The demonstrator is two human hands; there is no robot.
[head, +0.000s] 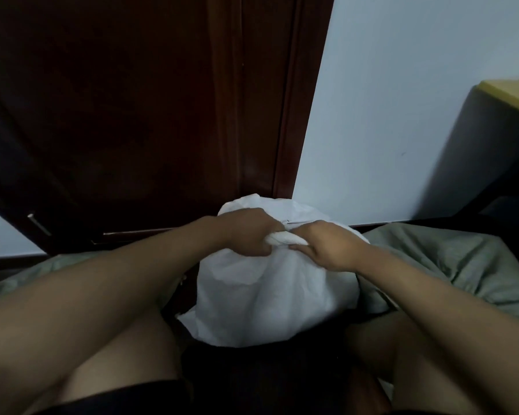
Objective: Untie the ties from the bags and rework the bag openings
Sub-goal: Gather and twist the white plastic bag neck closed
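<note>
White plastic bag [270, 292] sits centre frame between the person's knees, full and rounded, its body hanging at 6 o'clock from both hands. The gathered neck [283, 238] of the bag is twisted into a short roll at the top, lying horizontally between the two hands.

Left hand [246, 235] is at 9 o'clock of the twisted neck, fingers curled round its left end, thumb underneath. Right hand [327, 247] is at 3 o'clock of the neck, fingers curled over its right end, thumb pressed along the lower edge. Both hands grip the neck, knuckles nearly touching above it. Can't tell whether a separate tie is on the neck; only a small dark speck shows just above the roll, too small to identify.

Surroundings: grey-green bedding [450, 265] lies at 3 o'clock of the bag, with more of it at 9 o'clock under the left forearm. Dark red-brown wooden door [150, 115] fills the area at 11–12 o'clock behind the bag. Pale wall [402, 100] at 1 o'clock. Dark-sided furniture with yellow top [513, 94] at 2 o'clock, well apart from the bag. Nothing sits between the hands and the neck.
</note>
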